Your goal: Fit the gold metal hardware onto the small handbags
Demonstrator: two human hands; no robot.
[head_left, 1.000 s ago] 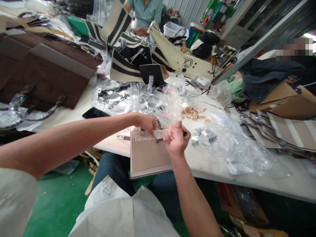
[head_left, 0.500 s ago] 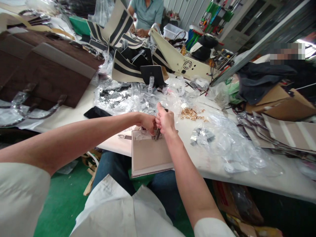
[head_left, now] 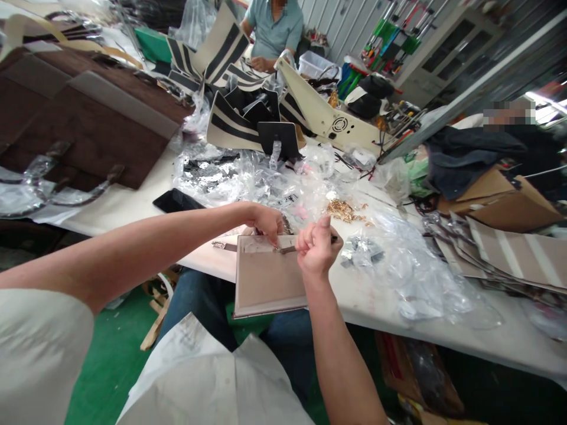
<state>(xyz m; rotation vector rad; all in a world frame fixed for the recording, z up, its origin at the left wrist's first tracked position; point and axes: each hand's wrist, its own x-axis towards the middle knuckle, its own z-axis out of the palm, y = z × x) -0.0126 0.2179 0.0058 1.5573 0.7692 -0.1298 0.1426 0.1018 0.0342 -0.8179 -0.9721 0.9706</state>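
Note:
A flat taupe leather panel (head_left: 268, 283) lies over the near edge of the white table (head_left: 133, 203), half hanging above my lap. My left hand (head_left: 267, 221) presses its fingertips on the panel's top edge beside a small metal fitting (head_left: 277, 248). My right hand (head_left: 316, 248) is a fist around a thin dark-handled tool (head_left: 293, 248), whose tip points left at that fitting. A metal clasp (head_left: 220, 245) sticks out at the panel's left.
Crumpled clear plastic bags (head_left: 266, 177) and small gold hardware (head_left: 342, 207) cover the table behind my hands. A black phone (head_left: 175, 201) lies left, brown bags (head_left: 80, 130) far left, stacked panels (head_left: 509, 248) right. Another person (head_left: 274, 29) sits at the far end.
My right hand went from beside my left hand, tool held upright, back out to the right, with the tool lying flat across the panel's top edge.

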